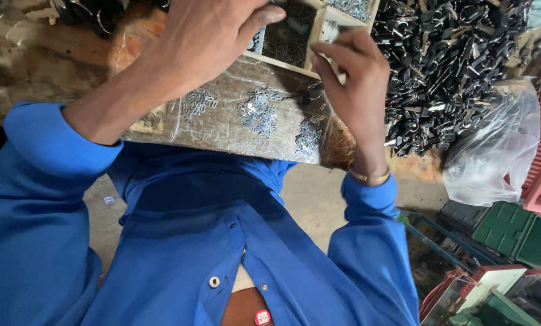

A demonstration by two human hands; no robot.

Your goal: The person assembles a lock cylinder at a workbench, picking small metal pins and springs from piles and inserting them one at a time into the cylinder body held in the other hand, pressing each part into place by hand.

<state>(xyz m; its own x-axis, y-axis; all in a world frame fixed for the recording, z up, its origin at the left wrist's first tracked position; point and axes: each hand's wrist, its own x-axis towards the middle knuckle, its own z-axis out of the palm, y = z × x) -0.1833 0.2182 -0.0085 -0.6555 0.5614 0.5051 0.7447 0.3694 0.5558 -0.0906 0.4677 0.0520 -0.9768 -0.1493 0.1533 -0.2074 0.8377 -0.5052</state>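
Left hand (207, 36) curled over the divided tray (282, 62), hold hidden. Right hand (352, 72) pinched at the tray's front edge, contents too small to tell. Silver bits (258, 111) heaped near the board's (222, 130) front edge; likely scattered floorward by a sleeve brush.

A crumpled clear plastic bag (494, 148) lies at the right, beside the heap of black parts (448, 66). Below it stand green boxes (515, 232). A small red-and-white tag (262, 317) sits on the blue shirt (180, 241).
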